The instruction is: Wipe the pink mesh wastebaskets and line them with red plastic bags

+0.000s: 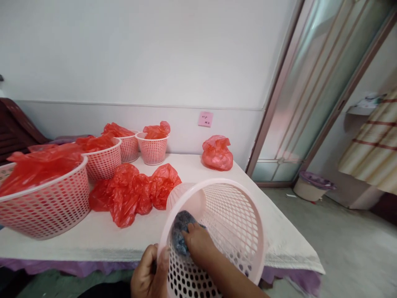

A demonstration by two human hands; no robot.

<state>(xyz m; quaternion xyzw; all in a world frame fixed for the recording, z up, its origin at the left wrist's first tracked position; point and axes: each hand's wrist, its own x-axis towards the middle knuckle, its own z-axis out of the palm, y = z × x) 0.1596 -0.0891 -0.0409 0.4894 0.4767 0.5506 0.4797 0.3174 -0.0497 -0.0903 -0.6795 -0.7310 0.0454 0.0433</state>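
A pale pink plastic basket (249, 207) with a lattice wall is tilted on its side at the table's front edge, its mouth facing me. My left hand (150, 269) is closed round the left part of its rim. Inside the basket, my right hand (198, 244) presses a crumpled dark blue-grey cloth (180, 229) against the inner wall, fingers bent over it. Part of the cloth is hidden behind the fingers. Just beyond the basket, crumpled red plastic bags (130, 190) lie on the white-covered table (279, 231).
Several pink baskets with red bags in them stand on the left, the nearest large basket (46, 211) among them. A tied red bag (217, 153) sits at the back right. A pink note (205, 119) is on the wall. A bin (310, 188) stands on the floor by the glass door (288, 103).
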